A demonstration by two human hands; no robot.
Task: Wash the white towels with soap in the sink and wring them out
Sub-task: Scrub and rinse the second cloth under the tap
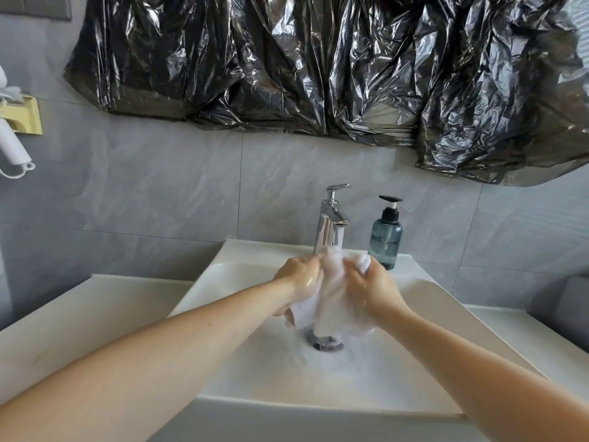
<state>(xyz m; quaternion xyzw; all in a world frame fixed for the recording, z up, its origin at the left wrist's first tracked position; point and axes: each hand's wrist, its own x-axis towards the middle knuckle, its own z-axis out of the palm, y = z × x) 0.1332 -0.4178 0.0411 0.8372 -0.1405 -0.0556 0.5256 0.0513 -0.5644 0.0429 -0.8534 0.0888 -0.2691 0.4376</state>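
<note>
A wet, soapy white towel [331,291] is bunched between both hands above the drain [325,342] of the white sink [255,371]. My left hand [299,279] grips its left side, fingers curled into the cloth. My right hand [371,288] grips the right side, with a tuft of towel poking out above the fist. Water runs from the chrome faucet [331,218] onto the top of the towel. A blue-grey soap pump bottle [385,237] stands on the sink rim right of the faucet.
A white countertop [79,314] flanks the sink on both sides. Black plastic sheeting [318,65] covers the wall above. A white hair dryer in a yellow holder [19,129] hangs on the left wall. Grey tiles lie behind.
</note>
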